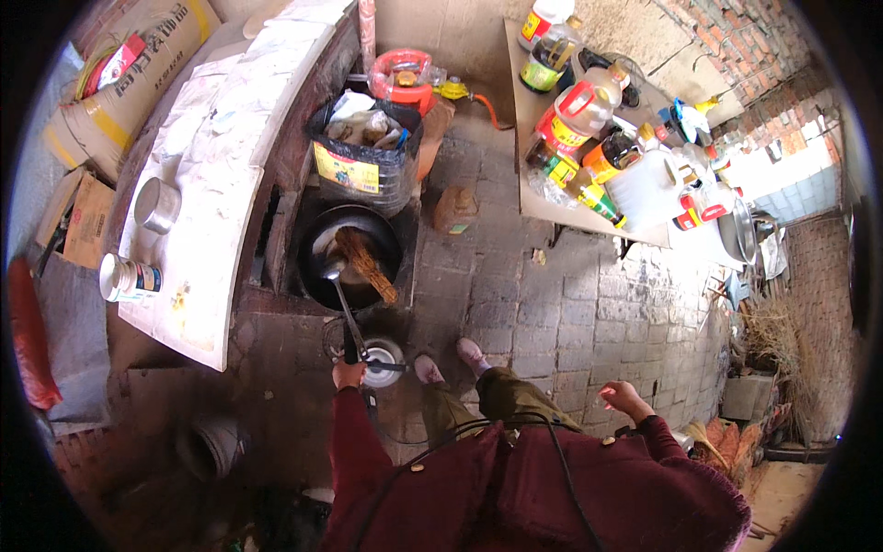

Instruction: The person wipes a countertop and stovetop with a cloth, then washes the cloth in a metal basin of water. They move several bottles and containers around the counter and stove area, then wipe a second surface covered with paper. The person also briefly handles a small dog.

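A dark wok (317,276) stands at the left of centre. Inside it lie a brown bristle scrubbing brush (365,265) and the bowl of a metal ladle (353,324), whose handle slopes towards me. My left hand (348,373) is closed around the wok's black handle (350,343); whether it also grips the ladle cannot be told. Just right of that hand, a dark bar crosses above a round whitish object (381,355) on the floor. My right hand (621,398) hangs apart at the right, fingers loosely bent, with nothing visible in it.
Behind the wok stands a black-lined plastic tub (365,183) of refuse. A pale-covered counter (207,207) on the left bears a metal pot (158,205) and a white jar (131,277). Bottles crowd a table (545,196) at upper right; a brownish jug (455,210) stands on the floor.
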The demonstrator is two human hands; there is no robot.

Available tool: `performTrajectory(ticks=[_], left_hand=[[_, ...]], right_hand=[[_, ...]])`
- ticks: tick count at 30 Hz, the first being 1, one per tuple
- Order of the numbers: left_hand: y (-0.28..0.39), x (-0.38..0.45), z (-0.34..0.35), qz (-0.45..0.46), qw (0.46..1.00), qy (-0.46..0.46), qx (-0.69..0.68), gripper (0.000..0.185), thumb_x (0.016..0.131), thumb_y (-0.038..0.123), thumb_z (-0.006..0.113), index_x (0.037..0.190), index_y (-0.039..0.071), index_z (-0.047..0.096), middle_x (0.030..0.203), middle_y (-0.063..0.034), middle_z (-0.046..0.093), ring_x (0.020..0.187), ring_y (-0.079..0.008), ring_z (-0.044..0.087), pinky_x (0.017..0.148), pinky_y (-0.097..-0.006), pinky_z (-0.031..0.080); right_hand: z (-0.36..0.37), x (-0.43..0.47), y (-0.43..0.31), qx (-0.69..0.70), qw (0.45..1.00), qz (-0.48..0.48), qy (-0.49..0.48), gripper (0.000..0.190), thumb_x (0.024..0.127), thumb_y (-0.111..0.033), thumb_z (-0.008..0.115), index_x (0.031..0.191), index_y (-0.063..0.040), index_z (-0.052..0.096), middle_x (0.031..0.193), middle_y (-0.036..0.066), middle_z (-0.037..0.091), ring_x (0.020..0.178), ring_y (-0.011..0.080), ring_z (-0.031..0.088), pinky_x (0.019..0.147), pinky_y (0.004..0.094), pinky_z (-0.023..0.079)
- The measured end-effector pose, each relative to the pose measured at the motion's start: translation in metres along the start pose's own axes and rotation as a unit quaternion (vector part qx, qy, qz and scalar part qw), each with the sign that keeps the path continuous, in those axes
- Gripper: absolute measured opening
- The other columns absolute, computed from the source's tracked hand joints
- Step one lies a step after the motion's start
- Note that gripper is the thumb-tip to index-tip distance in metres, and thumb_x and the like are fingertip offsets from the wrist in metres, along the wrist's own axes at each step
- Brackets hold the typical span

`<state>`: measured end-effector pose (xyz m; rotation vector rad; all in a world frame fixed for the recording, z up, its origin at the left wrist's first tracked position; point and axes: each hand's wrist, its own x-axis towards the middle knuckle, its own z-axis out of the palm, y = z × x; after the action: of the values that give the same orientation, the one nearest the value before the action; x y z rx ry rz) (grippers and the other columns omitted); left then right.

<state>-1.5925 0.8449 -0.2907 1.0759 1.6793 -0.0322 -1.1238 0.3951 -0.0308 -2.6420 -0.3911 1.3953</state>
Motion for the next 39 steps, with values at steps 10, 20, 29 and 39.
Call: performTrajectory(ticks=[10, 20, 29, 39], left_hand=[[0.027, -0.093, -0.002, 0.098, 0.977, 0.155, 0.107, 0.034, 0.058, 0.025, 0.072, 0.085, 0.004, 0.064, 0.079, -0.0197, 0.066, 0.079, -0.0393, 0.064, 0.072, -0.0464, 0.049], [0.074, -0.206, -0.058, 0.224, 0.962, 0.145, 0.050, 0.030, 0.062, 0.016, 0.073, 0.085, 0.000, 0.062, 0.067, -0.0145, 0.062, 0.063, -0.0280, 0.061, 0.057, -0.0384, 0.047], [0.268, -0.213, -0.037, 0.346, 0.925, 0.158, 0.009, 0.036, 0.062, 0.027, 0.074, 0.089, 0.004, 0.065, 0.078, -0.0154, 0.067, 0.076, -0.0324, 0.065, 0.068, -0.0411, 0.050], [0.417, -0.158, 0.015, 0.297, 0.935, 0.180, 0.073, 0.046, 0.061, 0.031, 0.075, 0.090, -0.004, 0.067, 0.083, -0.0223, 0.066, 0.081, -0.0345, 0.065, 0.069, -0.0417, 0.050]], right_hand=[[0.036, 0.030, -0.118, -0.048, 0.971, -0.235, 0.008, 0.023, 0.083, -0.022, 0.054, 0.098, -0.010, 0.067, 0.077, 0.015, 0.066, 0.072, 0.0284, 0.066, 0.066, 0.0359, 0.050], [0.040, 0.040, -0.105, -0.145, 0.947, -0.284, 0.040, 0.024, 0.080, -0.026, 0.055, 0.094, -0.011, 0.068, 0.082, 0.014, 0.067, 0.078, 0.0317, 0.065, 0.071, 0.0393, 0.051], [0.001, 0.067, -0.152, -0.088, 0.933, -0.347, 0.042, 0.022, 0.083, -0.023, 0.058, 0.095, -0.008, 0.068, 0.084, 0.018, 0.066, 0.081, 0.0349, 0.064, 0.071, 0.0387, 0.051], [-0.064, 0.093, -0.087, -0.013, 0.966, -0.235, 0.105, 0.022, 0.082, -0.023, 0.060, 0.097, -0.011, 0.069, 0.078, 0.014, 0.066, 0.077, 0.0300, 0.065, 0.068, 0.0388, 0.050]])
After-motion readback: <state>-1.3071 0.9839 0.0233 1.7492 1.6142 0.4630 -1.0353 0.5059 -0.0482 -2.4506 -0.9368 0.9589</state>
